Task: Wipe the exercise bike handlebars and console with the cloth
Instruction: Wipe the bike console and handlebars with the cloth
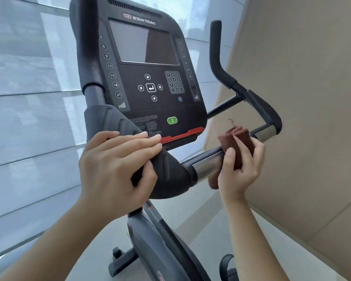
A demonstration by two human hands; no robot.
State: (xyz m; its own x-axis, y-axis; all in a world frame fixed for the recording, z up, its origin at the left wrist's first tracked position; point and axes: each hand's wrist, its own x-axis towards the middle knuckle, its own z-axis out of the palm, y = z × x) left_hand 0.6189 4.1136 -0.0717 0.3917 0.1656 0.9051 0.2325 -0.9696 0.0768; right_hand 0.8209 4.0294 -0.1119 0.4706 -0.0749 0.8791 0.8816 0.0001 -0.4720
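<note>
Room: pale floor [203,230] under the exercise bike [156,240]. Beige panelled wall [304,98] right of the console [146,82]. Translucent window blinds [28,102] behind and left of it, daylight coming through.

Count: one bike, one console, one cloth, two bare hands. Two upright black grips, one hard against the console's left edge [87,49], one standing apart to its right [216,47]. Two bright metal sections on the handlebars [206,166], both lower right of the console. One pedal [227,266] with strap in sight, far below.

Console: black, tilted, brand lettering at top, dark blank screen [142,43], number keypad, arrow keys, one green button [172,120], red strip [182,135] along the bottom edge.

Cloth [238,141]: reddish-brown, bunched in folds, wrapped around the metal bar just lower right of the console; a loose thread sticks up from its top and one end hangs under the bar.

Right hand [241,171]: fingers and thumb curled around the cloth, clamping it to the bar.

Left hand [118,165]: directly below the console, resting on the dark padded bend of the handlebars. Fingers released, lying straight across the pad, tips at the red strip; thumb against the pad's near face.
</note>
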